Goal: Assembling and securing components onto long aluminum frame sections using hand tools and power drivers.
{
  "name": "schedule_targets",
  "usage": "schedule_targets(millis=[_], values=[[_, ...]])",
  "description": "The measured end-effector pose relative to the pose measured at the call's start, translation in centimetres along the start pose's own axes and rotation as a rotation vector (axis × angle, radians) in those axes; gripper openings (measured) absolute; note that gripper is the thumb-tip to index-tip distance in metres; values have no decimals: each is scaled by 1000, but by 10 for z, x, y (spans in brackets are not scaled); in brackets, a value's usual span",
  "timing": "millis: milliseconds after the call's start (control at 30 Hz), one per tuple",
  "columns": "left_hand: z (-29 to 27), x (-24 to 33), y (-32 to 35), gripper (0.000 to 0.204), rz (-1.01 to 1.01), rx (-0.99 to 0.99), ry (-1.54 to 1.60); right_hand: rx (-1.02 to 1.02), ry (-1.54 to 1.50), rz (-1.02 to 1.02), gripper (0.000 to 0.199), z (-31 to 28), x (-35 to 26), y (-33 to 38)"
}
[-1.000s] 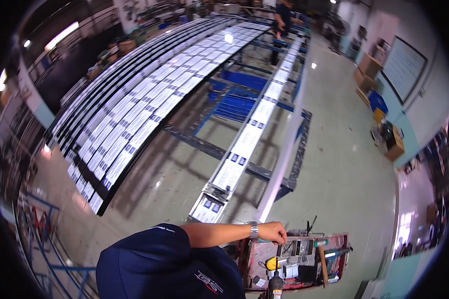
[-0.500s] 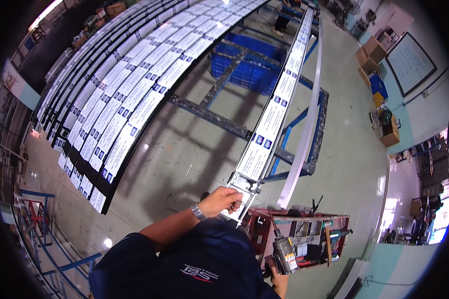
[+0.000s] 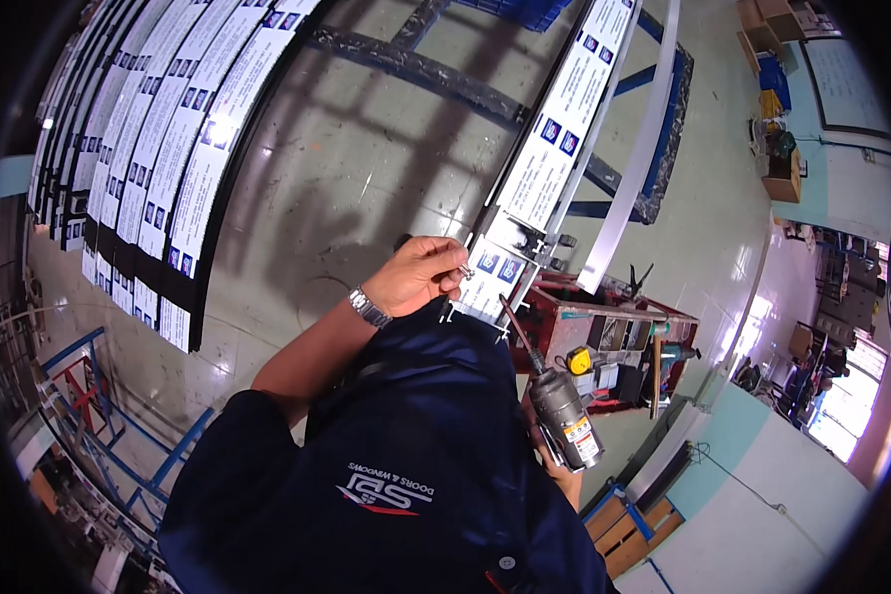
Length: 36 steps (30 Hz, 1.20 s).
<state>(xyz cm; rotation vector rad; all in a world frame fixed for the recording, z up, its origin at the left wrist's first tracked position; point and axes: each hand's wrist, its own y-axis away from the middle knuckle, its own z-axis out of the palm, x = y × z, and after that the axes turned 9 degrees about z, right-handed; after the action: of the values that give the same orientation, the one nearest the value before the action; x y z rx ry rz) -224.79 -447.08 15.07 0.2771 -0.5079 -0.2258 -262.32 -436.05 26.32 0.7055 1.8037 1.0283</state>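
The left hand pinches a small screw at the near end of the long white profile. The right hand grips a power screwdriver, its bit slanting up-left toward that end.

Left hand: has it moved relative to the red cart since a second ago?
Yes. The left hand was over the red cart; it now sits off the cart's left, at the profile's near end, pinching a small screw.
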Motion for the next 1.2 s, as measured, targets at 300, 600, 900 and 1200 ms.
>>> schedule_targets(millis=[300, 600, 900, 1200], values=[[0, -4, -5, 14, -104, -23, -75, 38, 151, -63, 32, -8, -9, -9], [3, 4, -7, 16, -135, -41, -103, 47, 308, -169, 33, -13, -17, -24], [3, 4, -10, 15, -144, -42, -119, 42, 486, -282, 34, -20, -27, -32], [1, 5, -7, 17, -142, -28, -153, 29, 636, -407, 35, -22, -31, -34]])
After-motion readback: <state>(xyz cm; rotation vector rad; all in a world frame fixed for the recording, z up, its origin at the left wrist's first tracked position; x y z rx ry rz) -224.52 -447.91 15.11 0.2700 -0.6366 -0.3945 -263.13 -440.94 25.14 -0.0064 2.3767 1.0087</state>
